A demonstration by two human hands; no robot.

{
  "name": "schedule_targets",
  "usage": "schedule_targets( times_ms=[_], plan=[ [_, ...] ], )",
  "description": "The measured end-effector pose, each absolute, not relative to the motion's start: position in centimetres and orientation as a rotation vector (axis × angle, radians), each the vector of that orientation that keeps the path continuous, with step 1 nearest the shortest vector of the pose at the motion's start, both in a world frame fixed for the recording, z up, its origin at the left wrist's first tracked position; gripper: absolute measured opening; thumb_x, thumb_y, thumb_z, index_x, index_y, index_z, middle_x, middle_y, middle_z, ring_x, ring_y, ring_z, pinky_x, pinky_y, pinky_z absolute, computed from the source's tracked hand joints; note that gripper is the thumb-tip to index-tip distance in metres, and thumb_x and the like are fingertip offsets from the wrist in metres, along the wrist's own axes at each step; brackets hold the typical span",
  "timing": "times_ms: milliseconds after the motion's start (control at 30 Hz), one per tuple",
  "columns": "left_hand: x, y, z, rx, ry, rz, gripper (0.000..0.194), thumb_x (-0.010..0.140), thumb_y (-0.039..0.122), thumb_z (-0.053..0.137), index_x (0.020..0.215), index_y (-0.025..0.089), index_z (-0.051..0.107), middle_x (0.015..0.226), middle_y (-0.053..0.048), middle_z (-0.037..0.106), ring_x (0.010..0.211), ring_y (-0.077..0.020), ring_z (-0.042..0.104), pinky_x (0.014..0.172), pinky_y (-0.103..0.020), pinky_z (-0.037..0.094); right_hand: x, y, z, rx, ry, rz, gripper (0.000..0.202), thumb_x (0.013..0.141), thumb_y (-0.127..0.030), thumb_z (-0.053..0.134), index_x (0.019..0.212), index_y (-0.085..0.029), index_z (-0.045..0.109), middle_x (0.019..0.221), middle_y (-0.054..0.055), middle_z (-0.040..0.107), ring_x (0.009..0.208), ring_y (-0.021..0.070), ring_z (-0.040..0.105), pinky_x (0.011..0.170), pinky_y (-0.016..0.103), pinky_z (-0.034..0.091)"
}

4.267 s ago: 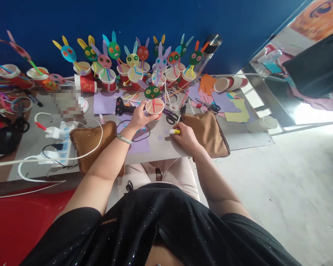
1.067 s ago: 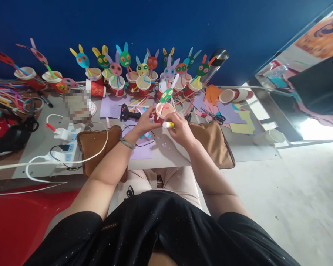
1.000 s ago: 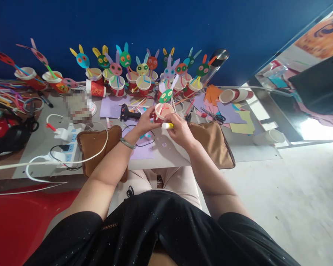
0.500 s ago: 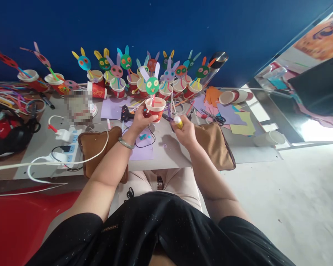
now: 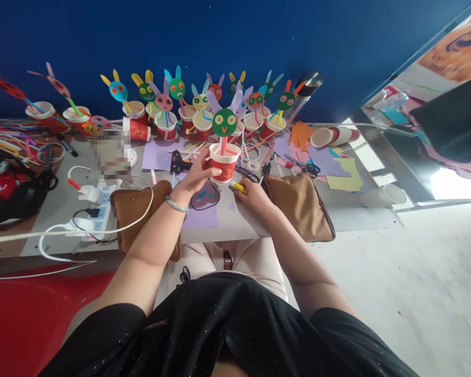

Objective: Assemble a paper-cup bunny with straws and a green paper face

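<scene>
Many rabbit cups [image 5: 166,129] stand assembled up top. Mid-frame, the left hand [image 5: 197,174] grips a red cup [image 5: 227,166], its rabbit [image 5: 223,123] seemingly complete; the right hand [image 5: 256,196] holds a yellow tube [image 5: 239,188].

A speckled black short-sleeved top [image 5: 188,324] goes with beige trousers [image 5: 259,262] and a pale bangle [image 5: 177,204].

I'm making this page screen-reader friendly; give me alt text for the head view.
A left hand holds a red paper cup with a green rabbit figure; the right hand holds a yellow stick. Similar figures stand behind.
</scene>
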State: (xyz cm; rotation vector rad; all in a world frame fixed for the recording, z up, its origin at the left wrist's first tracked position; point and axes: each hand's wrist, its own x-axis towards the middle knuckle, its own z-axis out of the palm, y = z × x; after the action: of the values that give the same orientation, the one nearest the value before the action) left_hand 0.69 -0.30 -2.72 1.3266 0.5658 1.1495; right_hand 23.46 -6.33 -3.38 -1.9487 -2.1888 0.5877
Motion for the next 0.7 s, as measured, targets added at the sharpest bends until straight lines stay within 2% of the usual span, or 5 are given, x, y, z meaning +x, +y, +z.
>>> schedule_targets(
  times_ms=[100, 267, 467, 600, 700],
  plan=[
    [0.5, -0.4, -2.7, 1.355, 0.527, 1.138, 0.089, 0.059, 0.062, 0.094, 0.135, 0.027, 0.062, 0.130, -0.011, 0.072, 0.131, -0.0333, 0.066, 0.101, -0.042, 0.057, 23.5, -6.9, -3.0, -1.963, -2.202, 0.582, 0.024, 0.095, -0.031, 0.067, 0.115, -0.019, 0.070, 0.107, 0.014, 0.081, 0.095, 0.0291, 0.072, 0.077, 0.034, 0.046],
    [0.1, -1.1, -2.4, 1.391, 0.513, 1.085, 0.093, 0.056, 0.053, 0.099, 0.137, 0.029, 0.060, 0.132, -0.010, 0.070, 0.126, -0.0309, 0.068, 0.101, -0.039, 0.057, 23.6, -7.9, -2.5, -1.961, -2.253, 0.483, 0.020, 0.095, -0.030, 0.069, 0.111, -0.019, 0.073, 0.115, 0.015, 0.079, 0.104, 0.0295, 0.072, 0.081, 0.034, 0.048],
    [0.1, -1.2, -2.4, 1.389, 0.523, 1.030, 0.099, 0.053, 0.060, 0.099, 0.139, 0.029, 0.058, 0.131, -0.010, 0.070, 0.125, -0.0329, 0.069, 0.100, -0.041, 0.058, 23.9, -8.2, -2.7, -1.882, -2.275, 0.466, 0.021, 0.095, -0.030, 0.069, 0.111, -0.019, 0.075, 0.114, 0.015, 0.075, 0.105, 0.0298, 0.070, 0.087, 0.037, 0.051],
    [0.3, -1.2, -2.4, 1.375, 0.520, 1.041, 0.105, 0.056, 0.061, 0.096, 0.147, 0.032, 0.052, 0.132, -0.010, 0.070, 0.122, -0.0322, 0.071, 0.097, -0.041, 0.059, 24.0, -8.2, -2.8, -1.874, -2.260, 0.486, 0.021, 0.094, -0.029, 0.070, 0.111, -0.018, 0.076, 0.111, 0.015, 0.075, 0.105, 0.0308, 0.069, 0.090, 0.039, 0.052],
    [0.3, -1.3, -2.4, 1.382, 0.526, 1.055, 0.103, 0.065, 0.058, 0.091, 0.154, 0.033, 0.046, 0.131, -0.010, 0.071, 0.117, -0.0298, 0.073, 0.093, -0.041, 0.060, 24.1, -8.2, -2.8, -1.863, -2.242, 0.507, 0.021, 0.093, -0.031, 0.071, 0.109, -0.018, 0.076, 0.109, 0.015, 0.075, 0.106, 0.0312, 0.068, 0.091, 0.040, 0.052]
  ],
)
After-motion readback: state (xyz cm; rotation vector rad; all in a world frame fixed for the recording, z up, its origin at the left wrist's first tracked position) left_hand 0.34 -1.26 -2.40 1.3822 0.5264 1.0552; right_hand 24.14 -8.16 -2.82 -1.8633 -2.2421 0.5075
